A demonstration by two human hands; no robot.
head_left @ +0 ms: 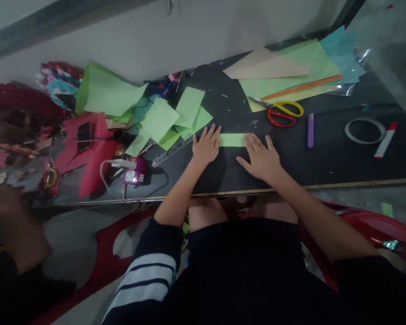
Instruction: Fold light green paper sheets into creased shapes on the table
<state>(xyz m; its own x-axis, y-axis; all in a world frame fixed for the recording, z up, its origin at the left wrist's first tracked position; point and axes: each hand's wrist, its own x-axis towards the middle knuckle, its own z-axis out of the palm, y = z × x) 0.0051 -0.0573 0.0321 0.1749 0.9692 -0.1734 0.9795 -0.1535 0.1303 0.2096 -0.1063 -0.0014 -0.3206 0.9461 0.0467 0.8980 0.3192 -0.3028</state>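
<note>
A narrow strip of light green paper (232,140) lies flat on the dark table before me. My left hand (207,145) rests on its left end, palm down with fingers spread. Over the right end lies my right hand (260,156), also flat, its thumb pointing left. Both hands cover the strip's ends, so only its middle shows clearly. Scissors with yellow and red handles (284,113) lie beyond my right hand. Several cut pieces of green paper (160,121) are just left of my left hand, partly over a clear ruler (171,152).
A purple glue stick or marker (310,131), a tape roll (345,131) and a red-and-white marker (386,141) lie on the right. Coloured sheets (291,63) are spread at the back. A purple power adapter (134,172) and red paper (96,158) sit left. Another person's arm (20,225) is far left.
</note>
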